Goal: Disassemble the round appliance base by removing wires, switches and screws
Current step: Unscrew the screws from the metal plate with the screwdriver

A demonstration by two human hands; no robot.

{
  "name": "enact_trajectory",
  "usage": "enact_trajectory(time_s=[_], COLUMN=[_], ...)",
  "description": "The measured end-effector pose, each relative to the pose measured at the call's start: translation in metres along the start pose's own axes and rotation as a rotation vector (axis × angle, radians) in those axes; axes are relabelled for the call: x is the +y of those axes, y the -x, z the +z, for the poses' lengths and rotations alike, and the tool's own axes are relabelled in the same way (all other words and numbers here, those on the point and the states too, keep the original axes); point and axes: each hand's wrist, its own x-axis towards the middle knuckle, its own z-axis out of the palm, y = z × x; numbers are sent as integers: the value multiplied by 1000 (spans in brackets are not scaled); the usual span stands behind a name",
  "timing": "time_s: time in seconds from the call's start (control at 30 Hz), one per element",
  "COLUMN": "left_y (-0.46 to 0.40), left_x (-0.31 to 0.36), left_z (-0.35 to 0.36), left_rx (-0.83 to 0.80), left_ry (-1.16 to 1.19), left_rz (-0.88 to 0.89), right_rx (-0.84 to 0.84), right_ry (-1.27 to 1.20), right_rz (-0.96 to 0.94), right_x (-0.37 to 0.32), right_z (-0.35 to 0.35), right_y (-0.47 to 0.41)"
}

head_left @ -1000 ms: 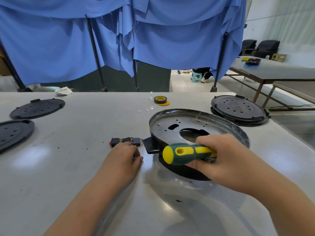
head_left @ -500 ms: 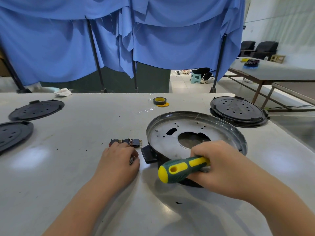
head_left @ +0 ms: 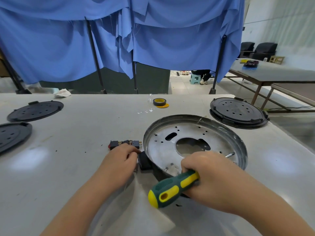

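The round appliance base [head_left: 221,138], a shallow metal pan with a large centre hole, lies open side up at centre right. My right hand [head_left: 213,178] grips the green-and-yellow screwdriver [head_left: 172,189] at the pan's near rim. The screwdriver's metal tip [head_left: 230,155] pokes out past my knuckles inside the pan. My left hand [head_left: 122,164] rests knuckles-up on the table with its fingers curled, its fingertips against the base's black side socket [head_left: 144,162]. What lies under those fingers is hidden. A row of removed switches [head_left: 126,144] sits just beyond that hand.
Two black perforated covers [head_left: 35,110] [head_left: 12,135] lie at the far left, and a stack of the same covers [head_left: 238,113] at the back right. A roll of yellow tape [head_left: 159,101] and a crumpled cloth [head_left: 62,92] lie near the table's far edge.
The base has tipped down from a tilt to lie flatter, showing its inside. My right hand has drawn the screwdriver nearer and lower. My left hand has barely moved.
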Motion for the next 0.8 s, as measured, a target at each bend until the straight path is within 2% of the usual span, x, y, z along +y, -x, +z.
enact_trajectory(time_s=[0.17, 0.37, 0.57, 0.8], left_y=[3, 7, 10, 6], left_x=[6, 15, 26, 27], left_z=[0, 1, 2, 2], left_rx=[-47, -95, 133, 139], left_ry=[192, 186, 215, 273], left_rz=[-40, -120, -116, -80], right_rx=[-15, 1, -24, -65], right_ry=[-3, 1, -33, -49], right_rz=[-61, -69, -62, -49], right_x=[-12, -14, -13, -9], right_z=[5, 6, 3, -6], right_y=[-1, -2, 0, 5])
